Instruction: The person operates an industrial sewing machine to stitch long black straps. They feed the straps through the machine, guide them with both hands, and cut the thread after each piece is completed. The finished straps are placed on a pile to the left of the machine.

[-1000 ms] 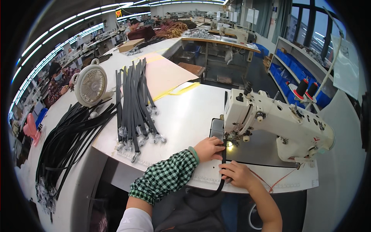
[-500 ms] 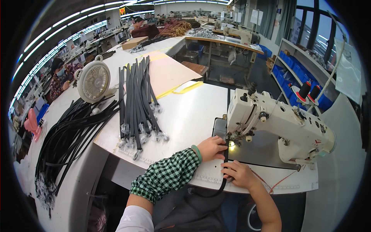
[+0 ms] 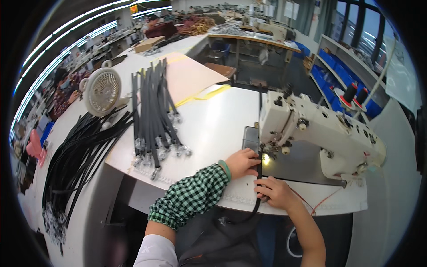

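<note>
A narrow black strap (image 3: 257, 205) runs lengthwise under the head of a cream sewing machine (image 3: 320, 129), and its near part curves down over the table edge toward my lap. My left hand (image 3: 242, 163), below a green checked sleeve, presses its fingers together on the strap just left of the lit needle area. Nearer to me, my right hand (image 3: 275, 193) pinches the same strap between thumb and fingers. The stitching point is partly hidden by the machine head. Small clear wrapping (image 3: 224, 220) shows by the strap's hanging end.
Left on the white table (image 3: 209, 124) lies a bundle of black straps (image 3: 153, 111) with plastic-wrapped ends. Farther left are a second strap pile (image 3: 75, 155) and a small fan (image 3: 102, 91). Thread spools (image 3: 350, 93) and shelves with blue bins (image 3: 331, 62) stand right. A person (image 3: 64, 91) sits far left.
The whole view has shifted slightly. Both hands stay on the strap beside the machine, and clear wrapping near its hanging end has come into sight over my lap.
</note>
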Tool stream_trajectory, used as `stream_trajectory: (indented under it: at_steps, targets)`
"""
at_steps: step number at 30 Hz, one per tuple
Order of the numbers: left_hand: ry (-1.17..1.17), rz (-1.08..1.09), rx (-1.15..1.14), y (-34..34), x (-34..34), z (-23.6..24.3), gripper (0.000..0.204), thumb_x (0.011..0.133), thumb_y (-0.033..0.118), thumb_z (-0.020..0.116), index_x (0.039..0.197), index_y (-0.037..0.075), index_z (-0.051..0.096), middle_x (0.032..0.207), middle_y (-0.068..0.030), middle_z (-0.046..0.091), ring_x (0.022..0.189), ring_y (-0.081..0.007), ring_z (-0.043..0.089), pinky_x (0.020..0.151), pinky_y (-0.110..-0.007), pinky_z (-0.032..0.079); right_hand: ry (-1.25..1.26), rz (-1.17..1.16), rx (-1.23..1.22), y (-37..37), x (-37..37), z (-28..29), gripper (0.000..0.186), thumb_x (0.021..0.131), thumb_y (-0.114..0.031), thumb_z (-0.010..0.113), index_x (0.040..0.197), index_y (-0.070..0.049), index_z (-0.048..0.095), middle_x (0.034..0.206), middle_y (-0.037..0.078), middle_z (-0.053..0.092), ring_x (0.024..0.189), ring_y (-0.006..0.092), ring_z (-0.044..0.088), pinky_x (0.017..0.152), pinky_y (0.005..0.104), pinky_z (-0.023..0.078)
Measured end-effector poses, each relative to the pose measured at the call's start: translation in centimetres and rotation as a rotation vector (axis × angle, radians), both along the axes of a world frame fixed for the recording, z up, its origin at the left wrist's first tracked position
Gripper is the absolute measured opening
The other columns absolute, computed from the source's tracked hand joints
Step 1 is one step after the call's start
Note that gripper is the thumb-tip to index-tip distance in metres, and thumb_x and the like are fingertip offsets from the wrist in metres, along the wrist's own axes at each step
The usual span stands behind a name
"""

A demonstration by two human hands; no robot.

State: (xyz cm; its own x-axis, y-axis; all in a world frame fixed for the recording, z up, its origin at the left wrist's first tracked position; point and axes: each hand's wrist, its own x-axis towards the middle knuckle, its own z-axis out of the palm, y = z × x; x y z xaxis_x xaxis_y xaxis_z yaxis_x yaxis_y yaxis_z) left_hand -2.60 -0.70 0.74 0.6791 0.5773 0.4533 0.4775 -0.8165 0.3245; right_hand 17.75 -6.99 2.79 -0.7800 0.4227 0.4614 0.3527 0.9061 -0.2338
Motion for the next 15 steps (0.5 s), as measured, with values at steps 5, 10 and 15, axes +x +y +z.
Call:
stream_trajectory:
  at_steps: [5, 10, 15]
  targets:
    - [-0.023, 0.002, 0.011, 0.1, -0.1, 0.0, 0.043, 0.063, 0.025, 0.069, 0.098, 0.002, 0.060, 0.100, -0.0111, 0.054, 0.094, -0.0261, 0.049, 0.080, -0.035, 0.042, -0.003, -0.004, 0.014, 0.2, 0.3, -1.0, 0.021, 0.064, -0.015, 0.066, 0.081, -0.010, 0.057, 0.095, -0.001, 0.055, 0.076, 0.0172, 0.053, 0.058, 0.0292, 0.047]
    - [-0.005, 0.013, -0.021, -0.2, 0.3, 0.9, 0.041, 0.063, 0.019, 0.069, 0.098, 0.000, 0.059, 0.101, -0.0130, 0.054, 0.094, -0.0273, 0.051, 0.081, -0.034, 0.043, 0.061, 0.016, 0.015, 0.4, 0.5, -1.3, 0.021, 0.064, -0.016, 0.066, 0.081, -0.011, 0.056, 0.095, -0.001, 0.055, 0.069, 0.0165, 0.051, 0.055, 0.0286, 0.045]
    - [0.006, 0.024, -0.026, -0.4, 0.4, 1.1, 0.041, 0.063, 0.019, 0.069, 0.098, 0.001, 0.059, 0.102, -0.0129, 0.053, 0.094, -0.0273, 0.050, 0.081, -0.034, 0.043, 0.088, 0.036, 0.039, 0.4, 0.4, -1.5, 0.019, 0.066, -0.016, 0.066, 0.081, -0.011, 0.056, 0.094, 0.000, 0.055, 0.065, 0.0166, 0.050, 0.053, 0.0286, 0.044]
